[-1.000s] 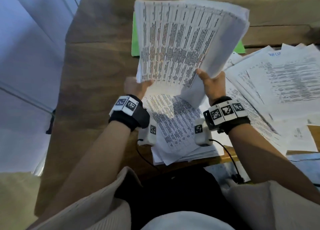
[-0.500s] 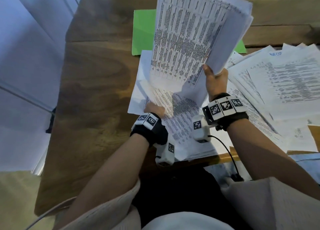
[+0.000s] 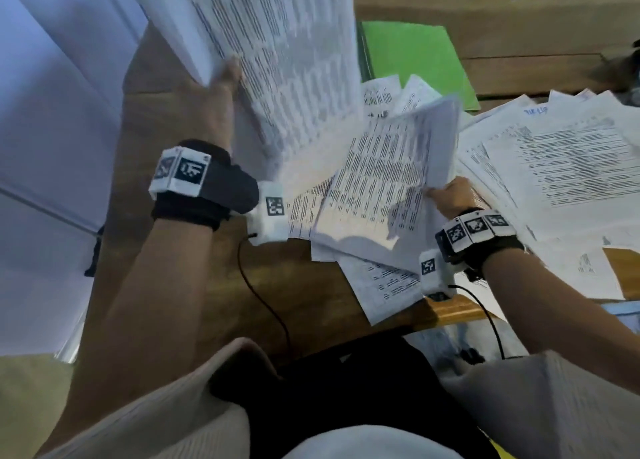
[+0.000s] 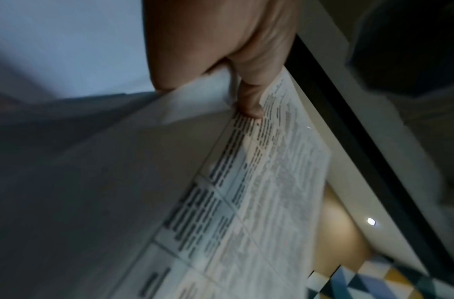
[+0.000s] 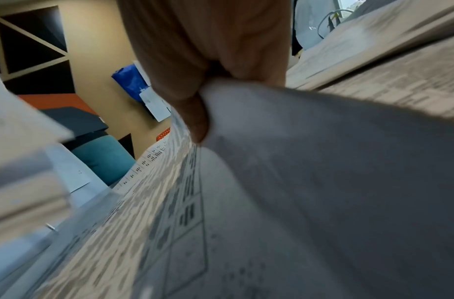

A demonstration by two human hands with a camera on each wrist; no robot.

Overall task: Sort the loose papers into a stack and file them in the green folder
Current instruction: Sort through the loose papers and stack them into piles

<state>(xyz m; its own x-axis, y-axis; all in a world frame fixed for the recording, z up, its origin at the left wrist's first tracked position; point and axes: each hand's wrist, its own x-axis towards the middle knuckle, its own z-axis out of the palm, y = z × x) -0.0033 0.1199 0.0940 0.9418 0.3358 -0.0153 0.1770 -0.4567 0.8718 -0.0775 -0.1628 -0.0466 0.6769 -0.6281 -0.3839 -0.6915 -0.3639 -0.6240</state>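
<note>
Now that the thick printed paper bundle (image 3: 277, 43) has passed from right to left, the left hand (image 3: 221, 88) grips it aloft while the right hand (image 3: 450, 199) pinches fresh loose sheets (image 3: 388, 181) off the wooden surface (image 3: 156, 119). The green folder (image 3: 412, 56) lies uncovered beyond, so stacking goes on and filing waits.

We cannot read the print on the raised stack (image 3: 277, 53); it is smeared, and its top runs off the picture above the left hand (image 3: 221, 88). The green folder (image 3: 415, 60) lies partly behind that stack. Papers (image 3: 561, 160) beyond the right hand (image 3: 450, 199) are cut by the edge.
</note>
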